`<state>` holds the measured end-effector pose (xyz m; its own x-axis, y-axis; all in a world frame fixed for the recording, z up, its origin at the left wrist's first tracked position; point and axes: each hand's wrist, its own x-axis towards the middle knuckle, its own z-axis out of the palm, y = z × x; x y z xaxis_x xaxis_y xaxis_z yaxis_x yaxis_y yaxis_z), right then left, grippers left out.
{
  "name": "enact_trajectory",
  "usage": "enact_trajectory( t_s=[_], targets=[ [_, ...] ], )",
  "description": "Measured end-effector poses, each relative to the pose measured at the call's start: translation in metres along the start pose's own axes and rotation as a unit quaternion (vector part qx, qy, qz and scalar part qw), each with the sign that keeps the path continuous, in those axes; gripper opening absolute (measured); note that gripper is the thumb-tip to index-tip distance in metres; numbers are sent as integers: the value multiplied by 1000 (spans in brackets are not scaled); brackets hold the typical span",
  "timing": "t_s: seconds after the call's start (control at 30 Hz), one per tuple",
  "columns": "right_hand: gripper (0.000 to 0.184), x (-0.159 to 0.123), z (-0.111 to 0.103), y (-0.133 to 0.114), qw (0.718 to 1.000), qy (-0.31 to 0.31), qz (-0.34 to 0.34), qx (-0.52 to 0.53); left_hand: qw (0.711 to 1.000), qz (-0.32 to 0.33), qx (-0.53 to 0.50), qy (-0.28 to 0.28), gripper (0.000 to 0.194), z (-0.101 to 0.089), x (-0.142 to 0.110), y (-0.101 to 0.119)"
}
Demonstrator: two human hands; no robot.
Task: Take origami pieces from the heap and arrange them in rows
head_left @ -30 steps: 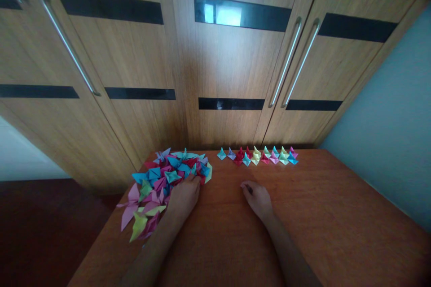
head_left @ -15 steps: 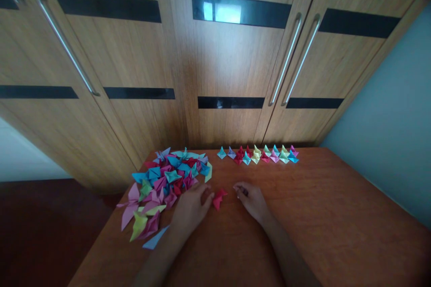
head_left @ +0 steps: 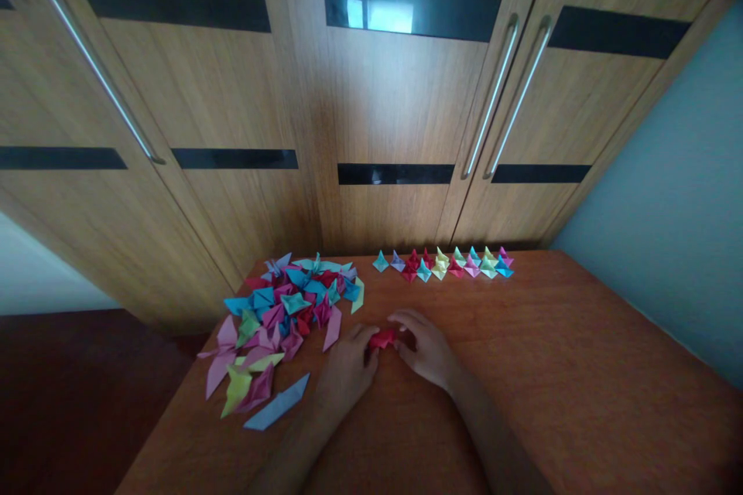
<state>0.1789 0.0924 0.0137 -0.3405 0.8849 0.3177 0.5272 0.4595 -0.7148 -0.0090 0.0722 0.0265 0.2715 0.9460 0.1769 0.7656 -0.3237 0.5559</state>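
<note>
Between my two hands, over the near middle of the table, is a small red folded-paper piece (head_left: 382,339). My left hand (head_left: 350,362) is closed on its left side, thumb and fingers pinching the edge. At its right side my right hand (head_left: 425,348) curls in, fingertips closed on the other edge. Parts of the red paper are hidden behind the fingers. Left of my left hand lies a heap of folded-paper pieces (head_left: 277,317) in pink, blue, red, green and yellow. A pale blue folded strip (head_left: 279,404) rests apart from the heap, near my left forearm.
Along the table's back edge stand small pointed origami pieces (head_left: 439,266) in rows, in several colours. The brown wooden table (head_left: 580,371) extends to the right. Behind it rises a wooden wardrobe (head_left: 395,108) with long metal handles. A pale blue wall (head_left: 667,193) is at the right.
My right hand has moved left to the red paper, and my left hand has closed on it too. The red piece has turned. The view has shifted slightly, uncovering more of the pale blue strip.
</note>
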Motion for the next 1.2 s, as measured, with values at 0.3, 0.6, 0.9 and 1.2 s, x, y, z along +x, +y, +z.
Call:
enact_trajectory(
  t_s=[0.3, 0.6, 0.9, 1.2],
  targets=[
    [50, -1, 7, -8, 991, -13, -33, 129, 975, -74, -205, 32, 36, 6, 4, -21],
    [23, 4, 3, -15, 987, -5, -16, 158, 912, -122, -389, -39, 29, 5, 5, -19],
    [20, 7, -1, -10, 979, -2, 48, 197, 900, -124, -419, -11, 36, -8, 4, -13],
    [28, 6, 4, 5, 943, -13, 135, 305, 922, -95, -374, 37, 24, -16, 0, -2]
  ],
)
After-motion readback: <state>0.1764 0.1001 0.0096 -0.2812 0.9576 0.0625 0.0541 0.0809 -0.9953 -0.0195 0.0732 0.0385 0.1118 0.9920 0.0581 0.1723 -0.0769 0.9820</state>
